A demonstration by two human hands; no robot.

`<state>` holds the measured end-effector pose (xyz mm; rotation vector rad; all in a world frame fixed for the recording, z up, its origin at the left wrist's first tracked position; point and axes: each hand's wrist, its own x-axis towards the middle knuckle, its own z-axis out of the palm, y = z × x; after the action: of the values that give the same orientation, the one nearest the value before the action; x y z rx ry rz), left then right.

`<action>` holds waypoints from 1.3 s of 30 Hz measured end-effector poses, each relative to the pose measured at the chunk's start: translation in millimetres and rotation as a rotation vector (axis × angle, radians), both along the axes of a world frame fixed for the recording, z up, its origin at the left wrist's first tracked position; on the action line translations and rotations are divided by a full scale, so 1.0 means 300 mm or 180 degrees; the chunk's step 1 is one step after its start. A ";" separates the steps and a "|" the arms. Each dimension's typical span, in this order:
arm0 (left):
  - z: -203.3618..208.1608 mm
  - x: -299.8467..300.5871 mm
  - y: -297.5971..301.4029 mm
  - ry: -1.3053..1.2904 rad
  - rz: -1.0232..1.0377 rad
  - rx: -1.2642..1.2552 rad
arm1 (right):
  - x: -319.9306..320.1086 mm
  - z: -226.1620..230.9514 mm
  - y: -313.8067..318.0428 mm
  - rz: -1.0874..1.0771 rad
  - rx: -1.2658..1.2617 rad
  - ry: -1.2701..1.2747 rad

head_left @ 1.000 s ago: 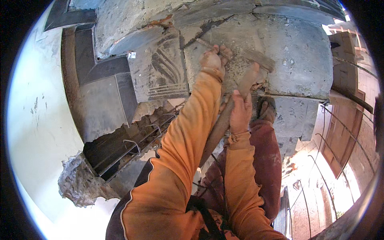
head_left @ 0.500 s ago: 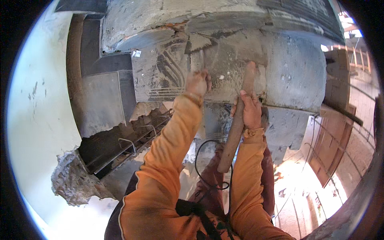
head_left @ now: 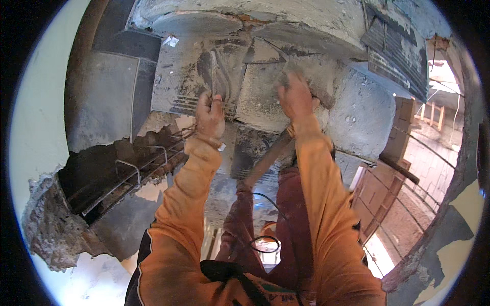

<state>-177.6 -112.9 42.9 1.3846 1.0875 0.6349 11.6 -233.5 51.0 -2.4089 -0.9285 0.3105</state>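
My left hand (head_left: pixel 210 116) is closed around a slim grey chisel (head_left: pixel 214 71), its thumb along the shaft. The far end points away from me over a dusty, scratched grey slab (head_left: pixel 176 84). To its right, my right hand (head_left: pixel 296 96) is over the neighbouring slab (head_left: pixel 260 109). Its fingers are blurred by motion, stretching toward dusty broken pieces. A thick wooden stick (head_left: pixel 265 162) passes diagonally beneath my right wrist; its far end shows beside the thumb. Whether the right hand still grips it is unclear. Beyond the left hand's slab joint lies a triangular tile fragment (head_left: pixel 264 52).
Left of the slabs, a jagged opening (head_left: pixel 102 176) exposes bent metal bars (head_left: pixel 133 173). A rough concrete ledge (head_left: pixel 306 25) runs along the far side. A ridged dark tile (head_left: pixel 398 61) leans at far right. A black cable (head_left: pixel 265 245) loops by my legs.
My left hand has shifted left with the chisel. My right hand has moved forward and left; the stick has tilted, its near end swinging left. The head view has also shifted.
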 end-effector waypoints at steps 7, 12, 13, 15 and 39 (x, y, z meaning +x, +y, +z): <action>0.031 -0.297 -0.175 -0.0150 -0.0400 -0.1015 | 0.037 -0.105 0.219 0.0289 -0.0448 -0.0280; 0.060 -0.445 -0.316 0.0129 -0.0116 -0.1384 | 0.027 -0.130 0.242 -0.0038 -0.1041 0.0147; 0.075 -0.462 -0.338 0.0057 0.0000 -0.1584 | 0.032 -0.126 0.247 -0.0050 -0.1060 0.0219; 0.086 -0.501 -0.372 -0.0029 0.0094 -0.1575 | 0.005 -0.083 0.249 0.0126 -0.1081 -0.0054; 0.513 -0.506 -0.471 -0.0594 -0.0274 -0.2093 | -0.053 0.599 -0.278 -0.0587 0.1229 0.1980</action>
<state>-329.2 -254.3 196.7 0.7800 0.9612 0.2907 -4.2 -316.8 230.7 -1.8499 -0.4293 0.6896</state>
